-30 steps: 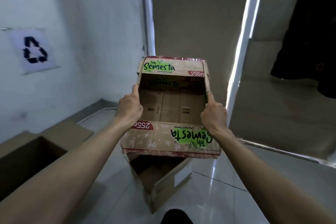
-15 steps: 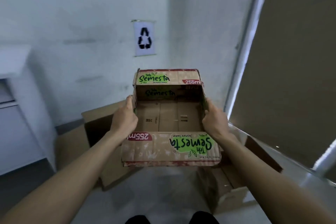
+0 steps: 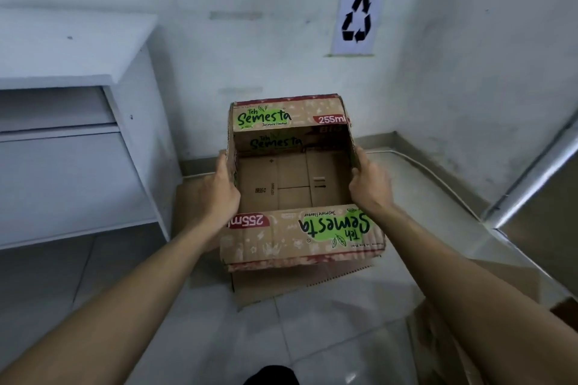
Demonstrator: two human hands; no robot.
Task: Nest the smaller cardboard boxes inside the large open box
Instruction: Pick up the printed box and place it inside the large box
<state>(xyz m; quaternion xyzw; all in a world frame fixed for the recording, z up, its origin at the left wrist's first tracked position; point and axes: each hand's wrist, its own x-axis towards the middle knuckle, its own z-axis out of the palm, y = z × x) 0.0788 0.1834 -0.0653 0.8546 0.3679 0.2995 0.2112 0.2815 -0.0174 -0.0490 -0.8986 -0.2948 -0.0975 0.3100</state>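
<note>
I hold an open printed cardboard box (image 3: 294,184), brown with green "Teh Semesta" logos, level in front of me with its opening up. My left hand (image 3: 220,194) grips its left wall and my right hand (image 3: 369,187) grips its right wall, thumbs inside the rim. Directly beneath it lies the large plain cardboard box (image 3: 281,283) on the floor, mostly hidden; only a front flap and a strip at the left show. Another plain cardboard box (image 3: 438,341) sits at the lower right, partly behind my right forearm.
A white cabinet (image 3: 78,122) stands at the left against the wall. A recycling sign (image 3: 358,17) hangs on the back wall. A metal frame (image 3: 531,172) runs along the right. The floor is pale tile (image 3: 237,331).
My view has swung left, from the window to the wall corner and cabinet. The printed box stayed in both hands and now hangs over the large box on the floor.
</note>
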